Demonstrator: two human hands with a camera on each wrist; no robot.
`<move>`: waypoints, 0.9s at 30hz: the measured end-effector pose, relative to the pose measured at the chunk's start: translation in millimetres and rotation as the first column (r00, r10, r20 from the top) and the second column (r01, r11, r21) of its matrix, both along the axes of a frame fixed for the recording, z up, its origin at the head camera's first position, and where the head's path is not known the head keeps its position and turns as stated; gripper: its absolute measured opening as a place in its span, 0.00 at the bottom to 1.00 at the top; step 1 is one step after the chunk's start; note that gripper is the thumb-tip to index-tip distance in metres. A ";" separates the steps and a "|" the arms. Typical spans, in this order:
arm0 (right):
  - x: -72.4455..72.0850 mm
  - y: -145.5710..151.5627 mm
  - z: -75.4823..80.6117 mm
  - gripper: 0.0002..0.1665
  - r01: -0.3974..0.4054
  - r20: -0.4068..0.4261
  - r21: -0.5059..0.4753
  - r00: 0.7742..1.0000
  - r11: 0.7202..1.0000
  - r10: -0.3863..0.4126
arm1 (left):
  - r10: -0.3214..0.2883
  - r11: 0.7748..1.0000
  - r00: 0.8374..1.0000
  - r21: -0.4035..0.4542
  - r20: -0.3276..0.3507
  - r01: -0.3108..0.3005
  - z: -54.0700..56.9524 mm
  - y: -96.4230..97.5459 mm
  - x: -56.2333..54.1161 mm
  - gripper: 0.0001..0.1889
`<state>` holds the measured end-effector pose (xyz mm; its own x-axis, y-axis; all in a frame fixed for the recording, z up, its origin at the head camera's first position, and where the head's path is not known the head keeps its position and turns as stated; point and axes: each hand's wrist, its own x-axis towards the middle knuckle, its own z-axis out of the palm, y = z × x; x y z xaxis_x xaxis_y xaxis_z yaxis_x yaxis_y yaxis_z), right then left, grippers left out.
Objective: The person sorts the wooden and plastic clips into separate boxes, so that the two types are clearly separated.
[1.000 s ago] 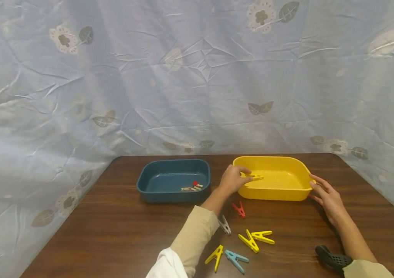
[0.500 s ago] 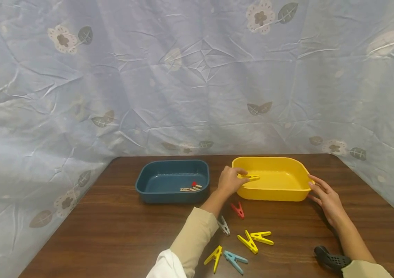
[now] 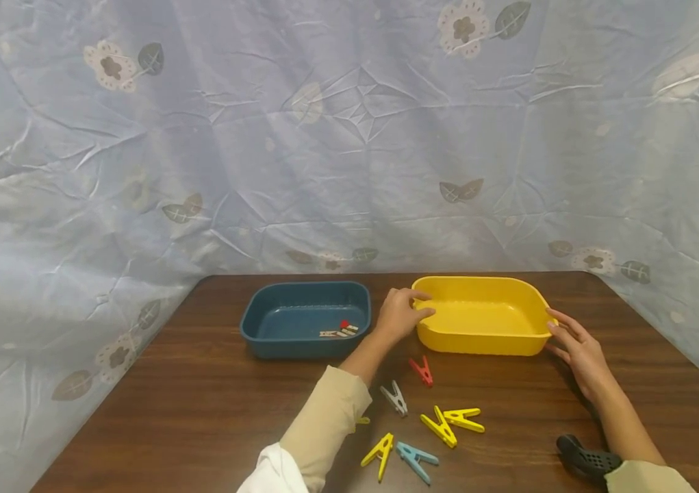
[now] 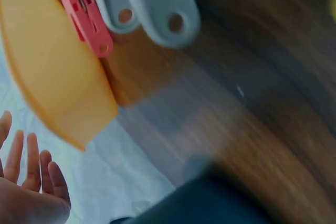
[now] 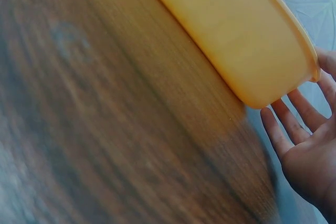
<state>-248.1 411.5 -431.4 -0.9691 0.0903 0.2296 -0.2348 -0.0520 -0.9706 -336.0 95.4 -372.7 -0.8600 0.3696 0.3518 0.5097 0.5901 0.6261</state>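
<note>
My left hand (image 3: pixel 400 316) is at the left end of the yellow basin (image 3: pixel 478 344), thumb and fingers apart with nothing between them. The left wrist view shows that hand (image 4: pixel 31 182) with its fingers spread beside the basin wall (image 4: pixel 58 66). At the opposite corner my right hand (image 3: pixel 580 352) holds the basin's rim; in the right wrist view its fingers (image 5: pixel 299 127) reach the outer wall. In front of the basin lie a red clothespin (image 3: pixel 423 372), a grey clothespin (image 3: pixel 396 400), several yellow clothespins (image 3: pixel 439 427) and a light blue clothespin (image 3: pixel 415 459).
Left of the hands stands a dark blue basin (image 3: pixel 300 349) with several small wooden clothespins (image 3: pixel 338 333) and a small red piece. A black perforated strap (image 3: pixel 589 459) is at the right forearm. A flowered curtain (image 3: pixel 324 171) hangs behind the brown table (image 3: pixel 213 411).
The left hand has let go of a yellow clothespin inside the yellow basin and drawn back to the left. Its sleeve now uncovers more of the grey clothespin. The right hand stays put.
</note>
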 end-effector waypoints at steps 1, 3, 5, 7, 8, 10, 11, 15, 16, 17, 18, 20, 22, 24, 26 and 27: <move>-0.1 0.0 0.1 0.27 0.001 0.000 0.002 1.000 1.000 -0.001 | -0.019 1.000 1.000 0.018 0.008 0.019 1.2 -3.6 0.9 0.14; -0.2 0.2 0.4 0.27 0.002 0.001 0.004 1.000 1.000 -0.002 | -0.054 0.998 0.998 0.039 0.018 0.053 3.3 -11.3 3.1 0.14; -0.4 0.4 0.4 0.27 0.003 0.000 0.012 1.000 1.000 -0.003 | -0.093 0.994 0.995 0.061 0.024 0.092 5.8 -19.9 6.7 0.13; -0.7 0.7 0.4 0.27 0.003 0.000 0.018 1.000 1.000 -0.003 | -0.128 0.990 0.991 0.066 0.026 0.126 8.0 -28.4 10.6 0.13; -0.6 0.8 0.5 0.27 0.002 -0.002 0.017 1.000 1.000 -0.002 | -0.148 0.987 0.989 0.065 0.025 0.146 8.9 -32.6 12.7 0.13; -0.6 0.9 0.8 0.28 0.001 -0.007 0.019 1.000 1.000 -0.001 | -0.195 0.979 0.981 0.066 0.025 0.193 9.5 -41.1 16.8 0.13; -0.5 0.9 0.9 0.28 0.001 -0.009 0.018 1.000 1.000 -0.001 | -0.211 0.976 0.977 0.055 0.024 0.209 10.1 -45.4 19.4 0.13; -0.1 0.2 1.5 0.28 -0.007 -0.010 0.021 1.000 1.000 0.007 | -0.270 0.963 0.962 0.026 0.045 0.269 8.1 -65.6 32.5 0.13; -0.2 0.0 1.4 0.28 -0.010 -0.007 0.020 1.000 1.000 0.010 | -0.279 0.960 0.959 0.018 0.051 0.279 7.1 -71.6 36.7 0.13; -0.1 -0.3 1.4 0.28 -0.013 -0.005 0.018 1.000 1.000 0.013 | -0.287 0.958 0.956 0.011 0.055 0.287 5.6 -77.6 40.5 0.13; -0.1 -0.4 1.2 0.28 -0.015 -0.002 0.018 1.000 1.000 0.015 | -0.295 0.955 0.953 0.014 0.060 0.295 3.7 -83.9 44.7 0.13; 0.0 -0.5 0.8 0.29 -0.017 -0.002 0.015 1.000 1.000 0.017 | -0.304 0.953 0.950 0.027 0.072 0.303 -0.3 -96.1 53.3 0.13; 0.1 -0.3 0.1 0.28 -0.021 -0.003 0.013 1.000 1.000 0.021 | -0.304 0.953 0.951 0.037 0.065 0.302 -5.1 -107.8 60.4 0.13; 0.1 0.0 -0.7 0.28 -0.024 -0.007 0.014 1.000 1.000 0.024 | -0.296 0.955 0.952 0.050 0.077 0.293 -9.0 -119.0 68.3 0.13; -0.1 -0.3 -1.4 0.28 -0.029 -0.010 0.014 1.000 0.999 0.029 | -0.288 0.957 0.953 0.050 0.090 0.284 -13.1 -130.1 74.8 0.13; -0.3 -0.6 -1.9 0.28 -0.032 -0.008 0.010 0.999 0.999 0.032 | -0.282 0.959 0.955 0.041 0.095 0.279 -14.7 -135.7 77.7 0.13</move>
